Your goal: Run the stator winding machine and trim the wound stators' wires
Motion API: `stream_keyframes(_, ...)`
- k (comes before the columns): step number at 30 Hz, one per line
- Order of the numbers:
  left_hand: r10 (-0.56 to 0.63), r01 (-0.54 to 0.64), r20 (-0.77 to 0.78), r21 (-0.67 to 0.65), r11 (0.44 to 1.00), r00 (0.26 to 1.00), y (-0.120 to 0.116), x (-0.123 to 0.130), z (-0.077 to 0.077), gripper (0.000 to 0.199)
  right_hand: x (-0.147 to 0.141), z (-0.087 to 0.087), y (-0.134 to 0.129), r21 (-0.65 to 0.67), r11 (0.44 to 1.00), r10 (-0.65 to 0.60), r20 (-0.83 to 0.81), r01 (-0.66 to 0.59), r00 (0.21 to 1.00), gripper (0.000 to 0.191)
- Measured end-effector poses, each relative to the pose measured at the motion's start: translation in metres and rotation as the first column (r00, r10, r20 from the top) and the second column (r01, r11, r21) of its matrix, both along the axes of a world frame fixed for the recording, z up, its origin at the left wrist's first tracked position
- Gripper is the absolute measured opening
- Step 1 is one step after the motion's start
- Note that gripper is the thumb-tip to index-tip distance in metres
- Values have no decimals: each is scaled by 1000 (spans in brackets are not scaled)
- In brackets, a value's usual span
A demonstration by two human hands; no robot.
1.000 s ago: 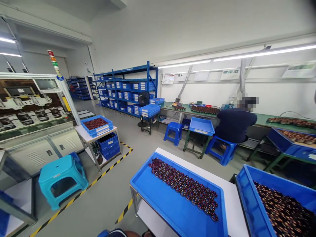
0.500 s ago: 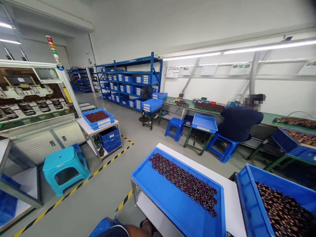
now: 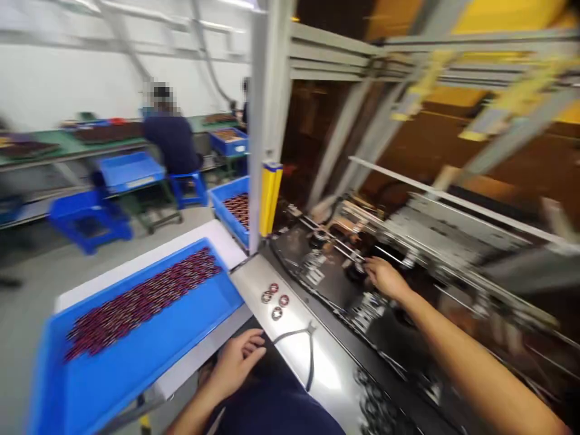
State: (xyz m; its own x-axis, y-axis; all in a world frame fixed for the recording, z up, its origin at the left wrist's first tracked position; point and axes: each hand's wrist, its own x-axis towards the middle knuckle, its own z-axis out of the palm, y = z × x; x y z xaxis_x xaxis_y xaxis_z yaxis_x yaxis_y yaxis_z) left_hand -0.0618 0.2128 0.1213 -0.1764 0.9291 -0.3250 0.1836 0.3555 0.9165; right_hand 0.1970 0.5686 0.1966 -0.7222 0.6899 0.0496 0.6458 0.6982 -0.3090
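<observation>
My right hand reaches into the machine, its fingers drawn together at a dark round fixture. Blur hides what, if anything, is pinched there. Above my lap, my left hand hangs near the metal ledge with fingers loosely curled, thumb apart and nothing visible in it. Several small reddish ring-shaped parts lie on this ledge. Beside them rests a pair of pliers with dark spread handles. Dark rings are piled toward the ledge's near end.
To the left stands a blue tray bearing rows of reddish ring parts. A blue bin of parts sits beyond it. The machine's upright post carries a yellow strip. A person sits at the green bench behind.
My view has swung right, from the room and shelves to the machine. Both my hands are now in sight, the right one inside the machine.
</observation>
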Motion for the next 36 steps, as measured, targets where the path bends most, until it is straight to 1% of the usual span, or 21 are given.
stream_keyframes(1, -20, 20, -5, -9, 1000, 1000, 3, -4, -2, 43, 32, -4, -3, 10, 998, -65, 46, 64, 997, 31)
stream_keyframes(2, -31, 31, -8, -13, 999, 999, 6, -7, -2, 44, 55, -8, -5, 17, 994, -105, 88, 104, 991, 33)
stream_keyframes(3, -37, 37, -11, -13, 999, 999, 9, -8, -3, 45, 70, -13, -5, 20, 992, -127, 122, 125, 984, 34)
stream_keyframes(4, -42, 42, -13, -12, 999, 999, 10, -8, -3, 46, 79, -18, -5, 19, 991, -133, 146, 132, 980, 34)
stream_keyframes(7, -74, 74, -19, -4, 997, 997, 15, -1, -1, 46, 85, -33, -1, 15, 993, -116, 181, 115, 977, 34)
stream_keyframes(10, -118, 118, -27, -8, 993, 993, 21, 8, 1, 45, 81, -40, 0, 31, 994, -107, 179, 103, 978, 35)
stream_keyframes(13, -183, 182, -35, -25, 983, 983, 28, 17, 4, 43, 74, -32, -2, 60, 991, -124, 149, 116, 981, 35)
stream_keyframes(15, -239, 237, -40, -36, 971, 970, 32, 24, 5, 43, 70, -18, -6, 90, 986, -151, 103, 142, 983, 35)
stream_keyframes(17, -296, 294, -42, -48, 954, 954, 36, 30, 7, 44, 69, -1, -19, 142, 972, -193, 24, 188, 981, 36)
stream_keyframes(19, -348, 345, -40, -64, 936, 937, 40, 36, 7, 45, 75, 12, -49, 208, 946, -235, -79, 247, 969, 40)
stream_keyframes(21, -391, 387, -33, -81, 918, 920, 46, 40, 6, 46, 86, 14, -102, 260, 918, -262, -168, 299, 950, 44)
stream_keyframes(22, -409, 406, -29, -88, 910, 912, 49, 42, 6, 45, 93, 10, -135, 274, 908, -268, -197, 316, 943, 42)
stream_keyframes(24, -443, 439, -20, -96, 893, 896, 56, 48, 4, 46, 106, -11, -208, 276, 904, -270, -224, 327, 936, 29)
stream_keyframes(25, -459, 455, -14, -97, 885, 889, 60, 51, 3, 46, 111, -26, -244, 270, 906, -271, -225, 327, 936, 19)
stream_keyframes(26, -475, 472, -8, -96, 876, 880, 63, 55, 2, 45, 116, -42, -276, 260, 904, -287, -221, 340, 932, 14)
stream_keyframes(27, -492, 489, -2, -95, 867, 871, 66, 60, 2, 45, 120, -60, -303, 256, 893, -319, -218, 370, 922, 13)
stream_keyframes(28, -510, 508, 6, -93, 856, 860, 69, 65, 2, 44, 122, -76, -324, 252, 879, -357, -213, 404, 910, 15)
stream_keyframes(30, -547, 547, 24, -88, 832, 837, 75, 75, 2, 43, 123, -104, -352, 239, 851, -428, -199, 468, 881, 17)
stream_keyframes(32, -580, 581, 45, -84, 809, 813, 79, 84, 3, 43, 119, -122, -362, 219, 835, -468, -198, 505, 861, 17)
stream_keyframes(34, -597, 601, 71, -83, 795, 799, 82, 91, 3, 43, 112, -132, -362, 190, 841, -468, -217, 507, 857, 14)
stream_keyframes(36, -597, 606, 106, -87, 791, 795, 84, 96, 0, 45, 104, -135, -357, 155, 862, -437, -255, 483, 862, 12)
